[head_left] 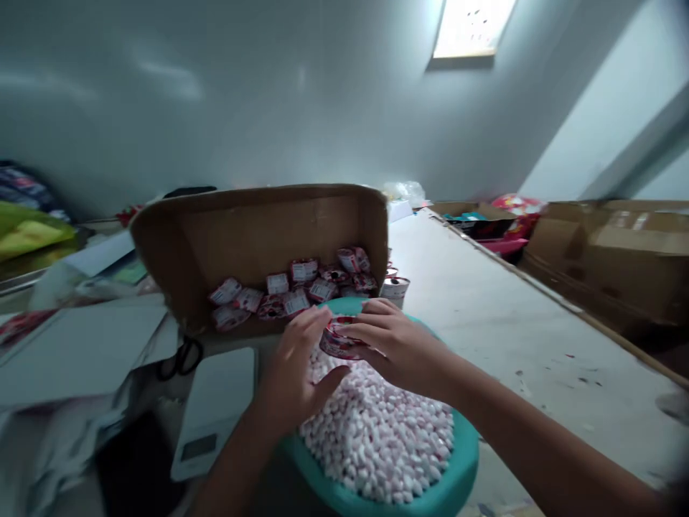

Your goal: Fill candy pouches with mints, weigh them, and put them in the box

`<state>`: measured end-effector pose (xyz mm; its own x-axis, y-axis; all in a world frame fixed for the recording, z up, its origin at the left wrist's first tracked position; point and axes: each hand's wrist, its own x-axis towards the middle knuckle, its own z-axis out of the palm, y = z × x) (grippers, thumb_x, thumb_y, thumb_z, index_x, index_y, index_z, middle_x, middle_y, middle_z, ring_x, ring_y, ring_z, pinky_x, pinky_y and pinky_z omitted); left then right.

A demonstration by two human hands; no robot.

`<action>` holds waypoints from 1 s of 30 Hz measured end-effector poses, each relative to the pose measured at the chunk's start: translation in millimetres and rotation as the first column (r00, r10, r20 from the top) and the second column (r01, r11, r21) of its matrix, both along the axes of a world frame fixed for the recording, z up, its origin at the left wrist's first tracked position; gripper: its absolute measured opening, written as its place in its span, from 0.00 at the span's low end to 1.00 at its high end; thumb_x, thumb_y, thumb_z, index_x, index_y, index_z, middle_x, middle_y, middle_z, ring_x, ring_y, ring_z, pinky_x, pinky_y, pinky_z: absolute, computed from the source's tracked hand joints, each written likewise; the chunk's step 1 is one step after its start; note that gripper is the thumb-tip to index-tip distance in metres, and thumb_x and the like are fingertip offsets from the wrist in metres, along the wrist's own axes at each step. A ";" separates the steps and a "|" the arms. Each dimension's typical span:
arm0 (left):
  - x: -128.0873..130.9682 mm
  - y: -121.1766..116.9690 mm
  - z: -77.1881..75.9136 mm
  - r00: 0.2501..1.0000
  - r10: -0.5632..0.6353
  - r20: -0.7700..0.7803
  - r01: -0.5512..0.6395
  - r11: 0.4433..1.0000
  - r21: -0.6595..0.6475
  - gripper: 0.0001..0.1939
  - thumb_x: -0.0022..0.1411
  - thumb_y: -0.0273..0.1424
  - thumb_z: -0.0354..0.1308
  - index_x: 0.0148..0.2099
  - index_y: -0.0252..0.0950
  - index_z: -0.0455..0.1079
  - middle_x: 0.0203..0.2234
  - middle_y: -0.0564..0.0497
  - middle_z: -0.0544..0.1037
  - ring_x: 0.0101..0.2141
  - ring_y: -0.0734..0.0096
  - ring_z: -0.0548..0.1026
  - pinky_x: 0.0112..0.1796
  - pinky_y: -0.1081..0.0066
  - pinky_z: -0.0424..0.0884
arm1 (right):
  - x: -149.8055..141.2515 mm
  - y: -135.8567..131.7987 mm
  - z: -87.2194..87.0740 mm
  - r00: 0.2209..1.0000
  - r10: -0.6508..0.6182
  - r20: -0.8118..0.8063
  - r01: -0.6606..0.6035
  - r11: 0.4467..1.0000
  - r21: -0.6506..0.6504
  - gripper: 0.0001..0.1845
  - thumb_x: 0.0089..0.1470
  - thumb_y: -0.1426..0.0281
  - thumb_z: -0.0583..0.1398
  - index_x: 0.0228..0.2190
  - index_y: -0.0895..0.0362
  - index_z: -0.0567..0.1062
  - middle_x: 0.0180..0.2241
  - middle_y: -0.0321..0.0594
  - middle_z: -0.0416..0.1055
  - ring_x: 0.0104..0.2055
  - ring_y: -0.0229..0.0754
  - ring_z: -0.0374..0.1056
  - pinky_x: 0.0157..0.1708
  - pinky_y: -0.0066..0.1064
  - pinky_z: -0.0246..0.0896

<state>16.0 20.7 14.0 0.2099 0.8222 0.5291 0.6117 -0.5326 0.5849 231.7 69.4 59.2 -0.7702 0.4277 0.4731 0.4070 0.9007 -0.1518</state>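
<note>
A small red-and-white printed cup (340, 340) is held tilted between my two hands. It hangs above a teal basin (467, 467) full of pale pink-white pellets, perhaps sweets (377, 431). My left hand (296, 366) has its fingertips against the cup's left side, its thumb stretched apart below. From the right, my right hand (392, 345) curls its fingers over the cup's rim and side. The cup's inside is mostly hidden by my fingers. Behind the basin, a cardboard box (258, 222) on its side holds several red-and-white printed packs (296, 301).
A white kitchen scale (218, 406) lies left of the basin, beside black-handled scissors (181, 359) and a dark flat object (140, 467). More cups (395, 289) stand behind the basin at right. Cardboard boxes (619, 251) line the table's far right side.
</note>
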 end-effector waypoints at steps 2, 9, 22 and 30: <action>-13.3 -8.1 5.4 1.000 0.010 -0.014 -0.011 0.992 -0.126 0.38 0.64 0.44 0.62 0.71 0.43 0.54 0.62 0.41 0.71 0.60 0.52 0.72 0.57 0.58 0.72 | -14.9 -8.3 9.5 0.992 0.124 -0.014 -0.123 0.992 0.012 0.14 0.65 0.75 0.54 0.49 0.56 0.74 0.38 0.44 0.77 0.41 0.45 0.67 0.46 0.43 0.66; -108.1 -33.2 -26.6 0.878 0.458 0.137 -0.420 0.877 -0.234 0.42 0.61 0.44 0.65 0.72 0.43 0.53 0.61 0.40 0.71 0.56 0.53 0.76 0.54 0.59 0.75 | -30.3 12.7 -4.3 0.992 -0.065 -0.112 0.051 0.992 -0.119 0.25 0.64 0.70 0.56 0.61 0.49 0.67 0.62 0.52 0.63 0.64 0.55 0.61 0.57 0.52 0.67; -194.3 -41.6 -67.8 0.706 0.487 0.514 -0.359 0.872 -0.332 0.55 0.52 0.46 0.72 0.72 0.38 0.45 0.55 0.35 0.75 0.57 0.55 0.74 0.61 0.51 0.67 | -15.5 33.9 -66.8 0.942 0.102 0.320 0.067 0.877 -0.476 0.47 0.37 0.60 0.76 0.59 0.43 0.72 0.62 0.55 0.65 0.60 0.66 0.67 0.44 0.48 0.75; -213.1 -4.4 -50.8 0.568 0.440 0.695 -0.619 0.785 0.008 0.40 0.61 0.48 0.64 0.67 0.35 0.55 0.39 0.45 0.81 0.45 0.62 0.80 0.53 0.61 0.73 | -17.7 38.8 -66.9 0.947 0.114 0.299 0.090 0.802 -0.591 0.34 0.40 0.69 0.72 0.52 0.41 0.78 0.55 0.50 0.73 0.55 0.61 0.71 0.48 0.48 0.73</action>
